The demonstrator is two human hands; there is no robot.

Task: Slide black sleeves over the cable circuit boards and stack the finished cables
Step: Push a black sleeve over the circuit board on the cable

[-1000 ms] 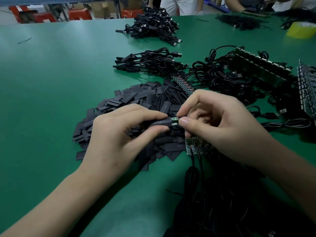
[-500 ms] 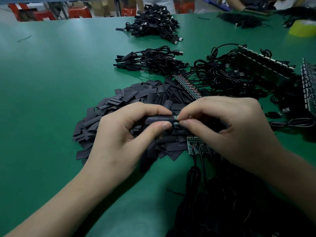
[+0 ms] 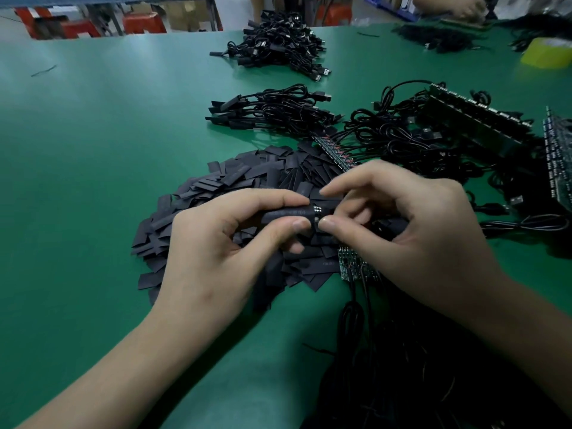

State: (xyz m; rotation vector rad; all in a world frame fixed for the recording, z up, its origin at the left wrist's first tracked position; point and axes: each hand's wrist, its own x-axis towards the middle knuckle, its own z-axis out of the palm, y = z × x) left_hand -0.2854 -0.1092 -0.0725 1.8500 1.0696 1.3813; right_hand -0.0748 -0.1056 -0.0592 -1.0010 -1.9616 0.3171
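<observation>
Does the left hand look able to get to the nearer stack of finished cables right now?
Probably yes: only the low pile of loose sleeves lies between the left hand and that stack. The hand is busy, though, pinching the black sleeve against the circuit board in the right hand.

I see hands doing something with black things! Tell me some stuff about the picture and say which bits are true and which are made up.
1. The left hand grips a black sleeve. True.
2. The table is red. False: it is green.
3. The right hand lies flat and empty. False: it holds the circuit board at the sleeve's open end.
4. A pile of loose sleeves lies under the hands. True.
5. A yellow roll sits at the table's far right. True.
</observation>
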